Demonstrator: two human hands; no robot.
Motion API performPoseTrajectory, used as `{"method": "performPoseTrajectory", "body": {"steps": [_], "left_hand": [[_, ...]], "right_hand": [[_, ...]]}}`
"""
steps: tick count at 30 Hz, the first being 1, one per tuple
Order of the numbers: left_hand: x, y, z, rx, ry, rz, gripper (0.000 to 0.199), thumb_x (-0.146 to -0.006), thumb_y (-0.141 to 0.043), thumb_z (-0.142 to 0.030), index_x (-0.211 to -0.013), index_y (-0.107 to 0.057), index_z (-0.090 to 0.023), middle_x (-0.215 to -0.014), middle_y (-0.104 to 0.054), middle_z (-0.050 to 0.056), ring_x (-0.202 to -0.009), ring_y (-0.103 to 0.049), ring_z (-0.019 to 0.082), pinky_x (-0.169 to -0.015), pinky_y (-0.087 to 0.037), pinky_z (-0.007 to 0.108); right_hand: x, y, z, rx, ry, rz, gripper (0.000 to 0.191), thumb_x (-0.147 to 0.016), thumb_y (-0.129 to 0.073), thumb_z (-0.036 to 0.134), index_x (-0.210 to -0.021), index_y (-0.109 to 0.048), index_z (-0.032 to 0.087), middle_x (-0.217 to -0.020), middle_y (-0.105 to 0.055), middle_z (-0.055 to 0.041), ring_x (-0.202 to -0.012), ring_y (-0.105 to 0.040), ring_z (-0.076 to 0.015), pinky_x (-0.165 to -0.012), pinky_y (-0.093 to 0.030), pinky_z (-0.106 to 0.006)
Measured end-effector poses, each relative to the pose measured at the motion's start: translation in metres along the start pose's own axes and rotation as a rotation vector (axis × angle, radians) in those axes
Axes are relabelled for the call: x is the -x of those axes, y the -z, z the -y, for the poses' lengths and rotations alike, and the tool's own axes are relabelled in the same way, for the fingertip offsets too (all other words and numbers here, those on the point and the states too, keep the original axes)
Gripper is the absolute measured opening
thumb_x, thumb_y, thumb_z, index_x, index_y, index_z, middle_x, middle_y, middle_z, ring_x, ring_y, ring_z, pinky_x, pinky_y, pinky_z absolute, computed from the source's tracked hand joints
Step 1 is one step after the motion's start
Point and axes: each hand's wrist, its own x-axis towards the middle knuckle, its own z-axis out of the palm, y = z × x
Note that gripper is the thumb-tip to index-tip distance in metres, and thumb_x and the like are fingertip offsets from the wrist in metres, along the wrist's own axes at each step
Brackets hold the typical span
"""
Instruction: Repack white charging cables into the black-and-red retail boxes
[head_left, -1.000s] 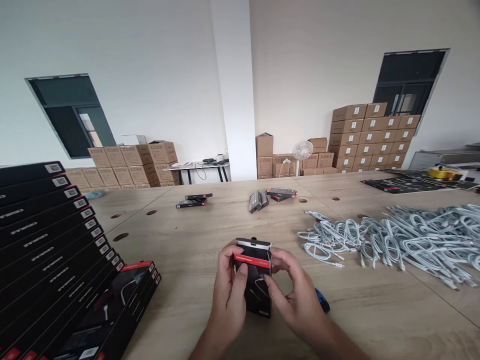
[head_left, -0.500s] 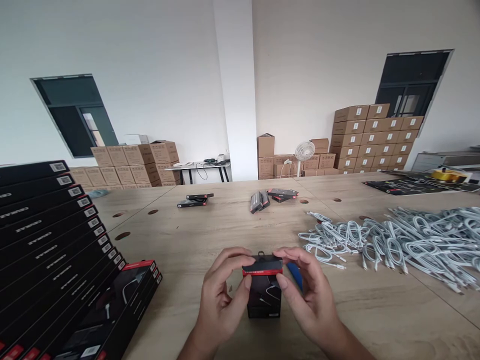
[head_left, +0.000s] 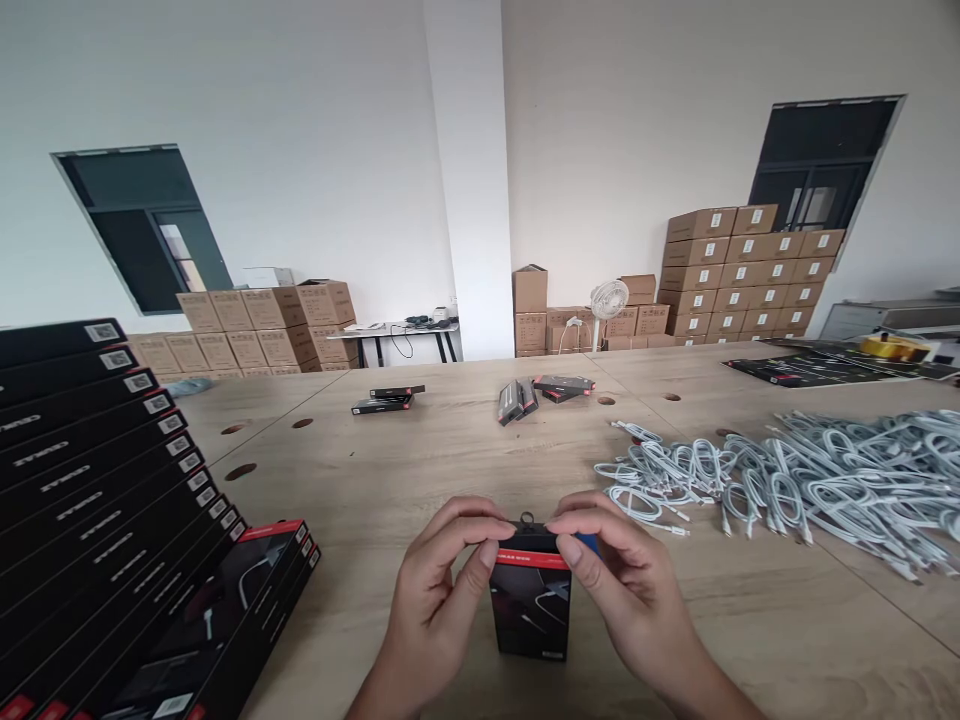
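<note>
"Centrally, what do we find between the two hands?"

"We find a black cable box [head_left: 531, 610], upright on the near middle of the wooden tabletop [head_left: 420, 460], its printed front facing us. A red band [head_left: 529, 560] crosses that face near the top, and beneath it we note a picture of a white cable. Above the top edge rises a dark ring-shaped loop [head_left: 527, 519]."

"How do we describe the grip?"

"Both hands grasp the box by its upper corners. The left hand [head_left: 442, 590] pinches the left corner, thumb at the front and index finger along the top; the right hand [head_left: 637, 590] mirrors it opposite. Behind the box, beside the right fingers, we glimpse a blue object [head_left: 587, 542], too hidden for us to name."

"And at either side?"

"At left we observe a tall stack of black boxes [head_left: 75, 470], square codes on their ends; at right, a broad heap of coiled grey-white cables [head_left: 757, 480]."

"What do we record farther back?"

"Toward the table's far edge we see a few small boxes [head_left: 517, 400] lying in a loose group. Beyond the table we distinguish a white fan [head_left: 608, 299] and stacked cardboard cartons [head_left: 697, 250] against the wall."
</note>
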Motion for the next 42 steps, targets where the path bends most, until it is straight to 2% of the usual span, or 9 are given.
{"method": "performPoseTrajectory", "body": {"steps": [15, 17, 20, 24, 27, 30, 35, 38, 42], "left_hand": [[0.008, -0.006, 0.011, -0.171, -0.101, -0.028, 0.034, -0.091, -0.055, -0.011, -0.114, -0.068, -0.032, -0.126, -0.063, 0.007, -0.116, -0.063, 0.022, -0.097, -0.052, 0.037], [0.014, -0.017, 0.014, -0.301, -0.07, -0.058, 0.052, -0.085, -0.066, -0.018, -0.135, -0.059, -0.032, -0.147, -0.049, 0.012, -0.131, -0.054, 0.031, -0.106, -0.049, 0.046], [0.024, -0.042, 0.02, -0.512, 0.051, -0.013, 0.116, -0.063, -0.087, -0.034, -0.16, -0.024, -0.028, -0.16, -0.029, 0.019, -0.141, -0.038, 0.045, -0.11, -0.043, 0.06], [0.023, -0.053, 0.028, -0.645, 0.162, 0.01, 0.115, -0.067, -0.075, -0.017, -0.163, -0.011, -0.028, -0.151, -0.039, 0.018, -0.139, -0.041, 0.038, -0.113, -0.041, 0.055], [0.013, -0.017, 0.029, -0.768, 0.227, -0.075, 0.104, -0.073, -0.066, -0.016, -0.162, -0.012, -0.02, -0.149, -0.037, 0.019, -0.139, -0.04, 0.036, -0.115, -0.039, 0.054], [0.007, 0.048, 0.024, -0.956, 0.378, -0.107, 0.088, -0.08, -0.06, -0.027, -0.158, -0.024, -0.011, -0.151, -0.035, 0.021, -0.141, -0.038, 0.035, -0.117, -0.036, 0.05], [0.017, 0.154, 0.02, -1.351, 0.773, 0.173, 0.074, -0.082, -0.051, -0.031, -0.15, -0.039, -0.004, -0.155, -0.04, 0.022, -0.148, -0.033, 0.036, -0.122, -0.028, 0.046], [0.033, 0.182, 0.023, -1.388, 0.871, 0.225, 0.07, -0.075, -0.052, -0.023, -0.141, -0.05, 0.001, -0.153, -0.046, 0.026, -0.147, -0.037, 0.037, -0.121, -0.029, 0.045], [0.048, 0.188, 0.026, -1.384, 0.9, 0.231, 0.073, -0.073, -0.051, -0.021, -0.144, -0.049, -0.003, -0.154, -0.047, 0.022, -0.145, -0.044, 0.032, -0.121, -0.031, 0.042]], "right_hand": [[-0.004, 0.018, -0.009, 0.139, 0.056, 0.175, 0.016, -0.093, -0.067, 0.022, -0.104, -0.076, 0.029, -0.113, -0.074, -0.0072, -0.108, -0.071, -0.0221, -0.092, -0.059, -0.035], [-0.003, 0.012, -0.016, 0.17, 0.07, 0.054, 0.014, -0.093, -0.068, 0.025, -0.103, -0.077, 0.028, -0.112, -0.076, -0.0078, -0.108, -0.072, -0.0237, -0.093, -0.059, -0.037], [0.001, 0.005, -0.031, 0.16, -0.017, -0.143, 0.015, -0.091, -0.07, 0.034, -0.101, -0.077, 0.026, -0.111, -0.078, -0.0088, -0.102, -0.074, -0.0253, -0.089, -0.061, -0.039], [0.005, 0.019, -0.063, 0.181, -0.213, -0.112, 0.036, -0.088, -0.068, 0.049, -0.111, -0.074, 0.023, -0.11, -0.079, -0.0103, -0.093, -0.076, -0.0252, -0.08, -0.063, -0.036], [0.004, 0.044, -0.095, 0.437, -0.277, 0.021, 0.04, -0.083, -0.064, 0.054, -0.102, -0.077, 0.021, -0.097, -0.08, -0.0113, -0.084, -0.075, -0.0281, -0.073, -0.06, -0.038], [0.006, 0.064, -0.12, 0.594, -0.351, 0.105, 0.038, -0.084, -0.056, 0.052, -0.091, -0.078, 0.022, -0.09, -0.08, -0.011, -0.08, -0.073, -0.0293, -0.075, -0.055, -0.04], [0.011, 0.061, -0.135, 0.543, -0.438, 0.163, 0.036, -0.084, -0.051, 0.049, -0.082, -0.077, 0.024, -0.086, -0.08, -0.0067, -0.081, -0.072, -0.0276, -0.076, -0.052, -0.038], [0.011, 0.054, -0.137, 0.507, -0.468, 0.122, 0.037, -0.083, -0.05, 0.05, -0.076, -0.075, 0.025, -0.082, -0.079, -0.0062, -0.079, -0.072, -0.027, -0.076, -0.052, -0.037], [0.011, 0.055, -0.136, 0.479, -0.48, 0.09, 0.039, -0.083, -0.048, 0.052, -0.072, -0.073, 0.024, -0.076, -0.078, -0.0054, -0.076, -0.072, -0.027, -0.073, -0.052, -0.037]]}}
